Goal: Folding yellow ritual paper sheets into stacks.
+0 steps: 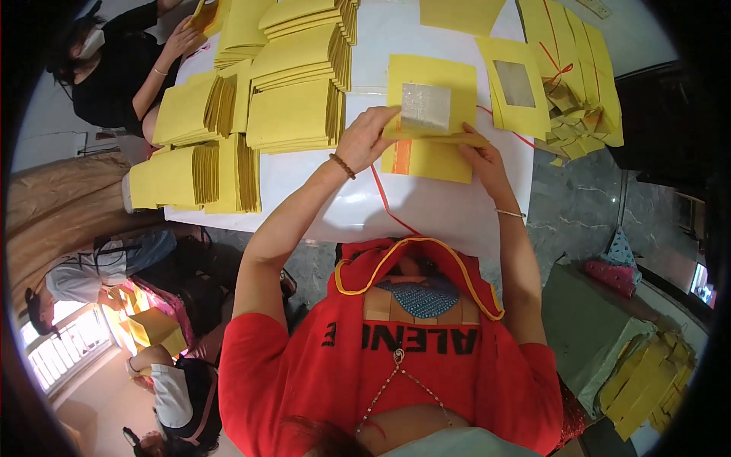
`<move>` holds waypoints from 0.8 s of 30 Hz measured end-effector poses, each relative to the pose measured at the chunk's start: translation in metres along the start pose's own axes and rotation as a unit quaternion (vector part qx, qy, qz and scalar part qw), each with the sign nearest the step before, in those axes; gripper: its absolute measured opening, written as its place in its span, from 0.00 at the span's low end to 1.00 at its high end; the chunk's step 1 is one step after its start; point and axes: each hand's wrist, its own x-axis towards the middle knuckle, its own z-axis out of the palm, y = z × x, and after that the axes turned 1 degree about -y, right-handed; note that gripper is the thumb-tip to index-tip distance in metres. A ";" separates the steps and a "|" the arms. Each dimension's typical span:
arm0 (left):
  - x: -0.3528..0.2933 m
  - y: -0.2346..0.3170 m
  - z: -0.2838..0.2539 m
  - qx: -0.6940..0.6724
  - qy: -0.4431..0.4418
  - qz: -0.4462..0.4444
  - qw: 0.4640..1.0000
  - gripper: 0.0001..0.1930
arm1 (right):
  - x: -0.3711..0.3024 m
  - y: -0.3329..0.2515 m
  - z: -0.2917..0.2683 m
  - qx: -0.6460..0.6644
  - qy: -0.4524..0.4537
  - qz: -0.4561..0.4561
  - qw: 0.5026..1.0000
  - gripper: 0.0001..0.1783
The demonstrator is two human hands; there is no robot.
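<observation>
1. Workpiece. One yellow sheet (pixel 461 107) w/ a silver panel (pixel 426 105) is lying on the white table (pixel 346 209) directly in front of the person. A raised edge is running crosswise below the panel; under it, a yellow section w/ an orange stripe (pixel 401 158) is showing. Whether both are forming one pc. or two: can't tell.

2. L hand (pixel 371 137). Thumb & fingers are closing narrowly on the L end of the raised edge.

3. R hand (pixel 484 160). Fingers are gripping the R end of the same edge, likewise narrow.

4. Status (est.). The current pc. is apparently sitting mid-fold: the edge is standing up, not yet lying flat. To the L, thick yellow stacks (pixel 293 118) are standing in rows, presumably finished. To the R, a second sheet (pixel 495 72) w/ its own panel is lying flat, presumably waiting. Beyond it, a large yellow bundle (pixel 601 84) w/ red cord is hanging over the table's R side; its role: unclear. Remaining qty.: can't tell.

5. Adj. items. A red string (pixel 384 196) is trailing toward the near edge. At upper L, a co-worker (pixel 114 76) is holding another yellow pc. (pixel 209 17).
</observation>
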 end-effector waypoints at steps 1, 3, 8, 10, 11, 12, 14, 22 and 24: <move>0.003 -0.005 0.004 0.053 0.004 0.046 0.998 0.23 | 0.002 0.002 -0.006 -0.105 -0.043 -0.067 0.991 0.18; 0.004 -0.012 0.010 0.097 -0.004 0.050 0.994 0.20 | 0.005 0.006 -0.013 -0.211 -0.086 -0.135 0.964 0.20; 0.002 -0.017 0.002 0.147 -0.022 0.090 0.985 0.22 | -0.002 -0.025 0.004 -0.506 -0.022 -0.289 0.812 0.20; -0.001 -0.012 0.001 0.153 -0.008 0.109 0.982 0.20 | -0.004 -0.032 0.001 -0.543 -0.038 -0.293 0.786 0.19; -0.003 -0.007 0.000 0.158 0.004 0.128 0.979 0.17 | -0.006 -0.035 0.000 -0.579 -0.052 -0.296 0.758 0.19; -0.006 -0.003 -0.002 0.158 0.005 0.127 0.979 0.17 | -0.009 -0.037 0.001 -0.579 -0.053 -0.296 0.758 0.19; -0.013 0.009 -0.008 0.192 -0.024 0.159 0.968 0.18 | -0.019 -0.039 0.003 -0.589 -0.065 -0.327 0.736 0.17; -0.030 0.015 -0.008 0.039 -0.072 0.136 0.987 0.14 | -0.041 -0.037 0.013 -0.520 -0.078 -0.256 0.811 0.14; -0.027 0.022 -0.005 0.005 -0.034 0.017 0.999 0.08 | -0.035 -0.040 0.015 -0.521 -0.072 -0.245 0.814 0.14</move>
